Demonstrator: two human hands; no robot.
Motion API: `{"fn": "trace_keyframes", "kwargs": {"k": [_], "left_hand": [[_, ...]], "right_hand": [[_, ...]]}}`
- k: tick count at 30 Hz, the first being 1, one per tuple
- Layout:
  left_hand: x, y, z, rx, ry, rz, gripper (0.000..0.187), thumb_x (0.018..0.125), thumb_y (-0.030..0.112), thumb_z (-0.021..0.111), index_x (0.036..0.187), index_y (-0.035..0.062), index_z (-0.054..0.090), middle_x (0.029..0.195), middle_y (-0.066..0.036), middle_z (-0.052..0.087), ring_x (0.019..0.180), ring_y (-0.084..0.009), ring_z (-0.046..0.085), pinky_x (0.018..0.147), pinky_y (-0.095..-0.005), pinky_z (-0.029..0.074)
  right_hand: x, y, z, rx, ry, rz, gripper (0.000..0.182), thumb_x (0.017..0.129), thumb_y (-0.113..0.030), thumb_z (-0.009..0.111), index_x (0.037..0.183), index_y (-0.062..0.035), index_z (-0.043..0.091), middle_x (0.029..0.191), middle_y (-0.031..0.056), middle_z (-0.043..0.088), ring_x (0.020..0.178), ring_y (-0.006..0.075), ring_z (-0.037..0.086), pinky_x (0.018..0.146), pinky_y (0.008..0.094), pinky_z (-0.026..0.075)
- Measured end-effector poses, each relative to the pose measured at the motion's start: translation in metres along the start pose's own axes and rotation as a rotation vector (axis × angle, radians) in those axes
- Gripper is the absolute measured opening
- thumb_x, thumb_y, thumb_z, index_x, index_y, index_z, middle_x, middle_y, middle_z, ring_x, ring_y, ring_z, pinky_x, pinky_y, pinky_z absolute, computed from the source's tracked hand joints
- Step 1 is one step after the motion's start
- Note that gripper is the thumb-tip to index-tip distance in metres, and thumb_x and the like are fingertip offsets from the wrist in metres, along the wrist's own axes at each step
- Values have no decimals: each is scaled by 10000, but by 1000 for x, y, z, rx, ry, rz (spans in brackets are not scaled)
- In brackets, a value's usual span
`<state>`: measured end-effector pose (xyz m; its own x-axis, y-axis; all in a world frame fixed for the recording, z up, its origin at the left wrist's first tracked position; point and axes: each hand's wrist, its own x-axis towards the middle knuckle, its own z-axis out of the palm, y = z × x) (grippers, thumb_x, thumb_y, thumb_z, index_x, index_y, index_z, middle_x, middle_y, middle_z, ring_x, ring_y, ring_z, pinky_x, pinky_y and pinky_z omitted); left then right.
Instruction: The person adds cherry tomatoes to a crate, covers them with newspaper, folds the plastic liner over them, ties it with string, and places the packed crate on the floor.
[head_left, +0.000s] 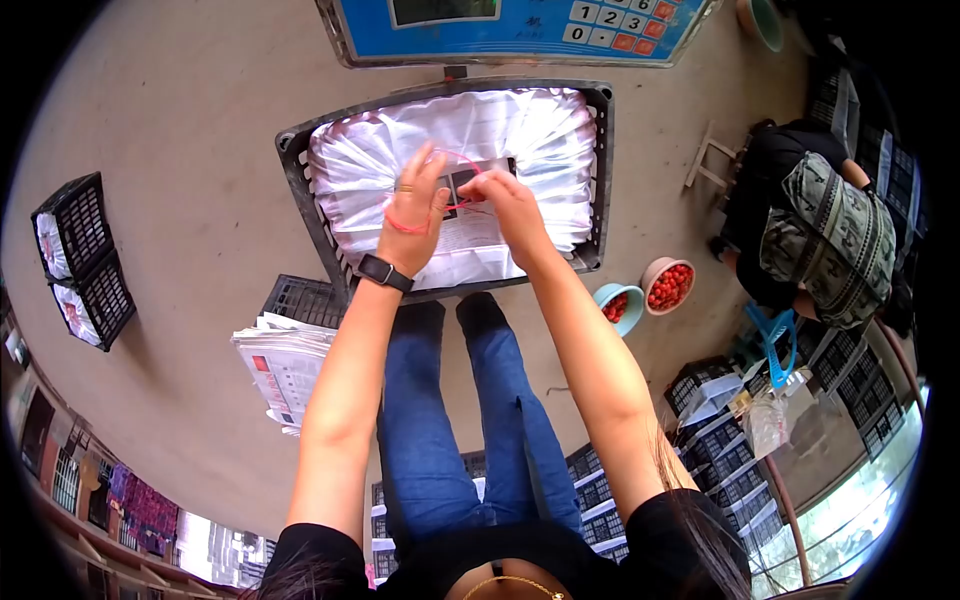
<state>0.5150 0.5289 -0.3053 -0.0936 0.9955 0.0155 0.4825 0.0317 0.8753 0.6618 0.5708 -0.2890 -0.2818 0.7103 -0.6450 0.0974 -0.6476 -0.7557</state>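
My left hand (416, 205) hovers over the middle of a black plastic crate (300, 175), its fingers stretched out and pointing away from me. A thin red string (460, 155) loops round its palm and curves across to my right hand (508, 208). There the thumb and fingers are pinched together on the string. The crate is lined with gathered, shiny white sheeting (555, 150). A printed paper sheet (465, 240) with dark pictures lies on top in the middle, partly covered by my hands.
A blue scale panel (540, 35) stands beyond the crate. Stacked newspapers (285, 370) lie at left near lined crates (90, 260). Two basins of red fruit, one pink (652, 275) and one pale blue (632, 318), sit at right. A person (810, 220) bends over farther right.
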Motion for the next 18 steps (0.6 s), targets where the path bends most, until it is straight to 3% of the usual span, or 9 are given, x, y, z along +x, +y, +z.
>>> {"fn": "trace_keyframes", "kwargs": {"k": [3, 5, 8, 9, 11, 12, 13, 16, 18], "left_hand": [[-9, -10, -24, 513, -221, -37, 177, 846, 145, 549, 982, 35, 579, 1016, -113, 538, 877, -279, 515, 723, -345, 432], [-16, -6, -24, 11, -201, -268, 177, 867, 209, 530, 861, 39, 579, 882, -70, 510, 785, -239, 502, 690, -342, 417], [-17, 8, -22, -716, -135, -584, 350, 911, 300, 457, 661, 62, 514, 672, -10, 431, 666, -176, 463, 688, -330, 397], [-14, 13, -21, -930, -86, -684, 431, 934, 328, 404, 583, 81, 449, 596, 8, 381, 640, -152, 437, 719, -321, 392], [-17, 0, -13, -1527, 46, -698, 473, 948, 341, 357, 535, 112, 370, 547, 12, 347, 627, -142, 412, 739, -310, 392], [-29, -24, -12, -1582, 91, -694, 477, 952, 342, 344, 523, 147, 267, 539, 14, 314, 605, -136, 383, 765, -315, 395], [-42, -42, -14, -1591, 180, -808, 481, 949, 344, 352, 519, 148, 266, 525, 18, 270, 585, -142, 353, 769, -323, 400], [-58, -58, -13, -1613, 322, -957, 474, 944, 340, 370, 523, 147, 270, 514, 23, 228, 549, -131, 303, 757, -329, 417], [-56, -47, -24, -1580, 310, -880, 470, 941, 340, 380, 527, 145, 272, 515, 22, 233, 542, -130, 308, 751, -330, 422]], "right_hand": [[-5, -2, 1, 344, 82, 49, 228, 873, -189, 446, 744, -36, 556, 737, 35, 570, 742, 115, 527, 731, 249, 384], [-8, -3, 5, 688, 88, 18, 240, 873, -188, 444, 679, -56, 492, 687, 19, 528, 701, 108, 499, 681, 244, 377], [3, 10, 3, 726, -45, -33, 236, 887, -186, 426, 687, -61, 422, 629, 16, 456, 606, 103, 445, 591, 253, 361], [8, 8, 3, 595, -66, -13, 234, 886, -179, 427, 683, -64, 423, 612, 9, 438, 580, 94, 424, 567, 247, 357], [19, 1, 1, 334, -110, 24, 230, 885, -165, 430, 675, -69, 423, 579, -4, 403, 529, 77, 382, 521, 235, 350], [24, 4, -3, -21, 9, -86, 242, 884, -153, 423, 653, -80, 412, 537, -23, 359, 483, 60, 327, 471, 223, 329], [41, 29, -29, -59, 82, -30, 258, 866, -169, 458, 628, -92, 396, 543, -47, 372, 467, 52, 338, 439, 216, 315], [59, 23, -52, 66, 107, 26, 255, 876, -127, 410, 626, -80, 383, 520, -22, 349, 459, 67, 304, 445, 229, 296], [54, 8, -52, 127, 62, -32, 258, 875, -126, 412, 624, -78, 374, 515, -19, 336, 456, 73, 298, 434, 233, 277]]}}
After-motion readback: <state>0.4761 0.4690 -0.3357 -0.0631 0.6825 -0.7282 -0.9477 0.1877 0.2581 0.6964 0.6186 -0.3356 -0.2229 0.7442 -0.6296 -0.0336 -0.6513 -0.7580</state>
